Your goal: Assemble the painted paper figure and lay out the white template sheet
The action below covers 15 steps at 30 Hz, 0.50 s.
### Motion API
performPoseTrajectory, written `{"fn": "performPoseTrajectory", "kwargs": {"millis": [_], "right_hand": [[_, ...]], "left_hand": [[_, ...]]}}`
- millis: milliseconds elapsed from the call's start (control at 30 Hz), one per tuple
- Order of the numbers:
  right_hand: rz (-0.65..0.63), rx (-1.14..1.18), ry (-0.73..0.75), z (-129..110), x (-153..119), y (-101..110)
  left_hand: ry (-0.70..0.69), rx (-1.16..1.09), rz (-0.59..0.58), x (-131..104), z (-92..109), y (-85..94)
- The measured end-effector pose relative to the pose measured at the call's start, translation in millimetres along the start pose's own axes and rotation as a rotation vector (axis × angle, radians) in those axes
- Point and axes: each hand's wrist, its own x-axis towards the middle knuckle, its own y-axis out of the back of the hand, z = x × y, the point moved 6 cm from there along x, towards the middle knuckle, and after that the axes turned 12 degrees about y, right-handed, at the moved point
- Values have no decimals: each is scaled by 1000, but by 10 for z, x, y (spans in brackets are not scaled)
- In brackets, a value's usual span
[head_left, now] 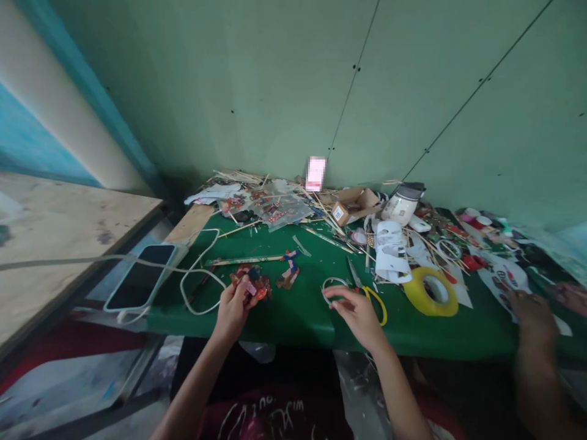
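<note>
In your left hand (235, 299) you hold a bundle (259, 288), small, crumpled and uneven, mixing dark reddish brown with pink and orange-red bits. It sits left of the scene's middle, on the near side, poking out beyond your fingers to the right and far side; your grip hides part of it. At your right hand (355, 308), right of the middle, is a thin, pale ring (334, 279), roughly round, its near part hidden behind your fingers; whether you touch it is unclear.
</note>
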Motion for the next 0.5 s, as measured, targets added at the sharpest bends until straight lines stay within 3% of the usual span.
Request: {"fn": "performPoseTrajectory", "kwargs": {"millis": [133,233,367,500], "right_hand": [[-187,-510,293,-123,302,-540],[-281,-790,361,-92,264,-842],[-289,-813,324,0,83,-836],[-346,-590,112,120,192,-707]], "left_hand": [[14,30,4,-2,-14,5],[10,72,-5,-16,-8,-5],[-16,139,-24,-4,-3,-12],[-62,254,-74,-13,20,-62]]}}
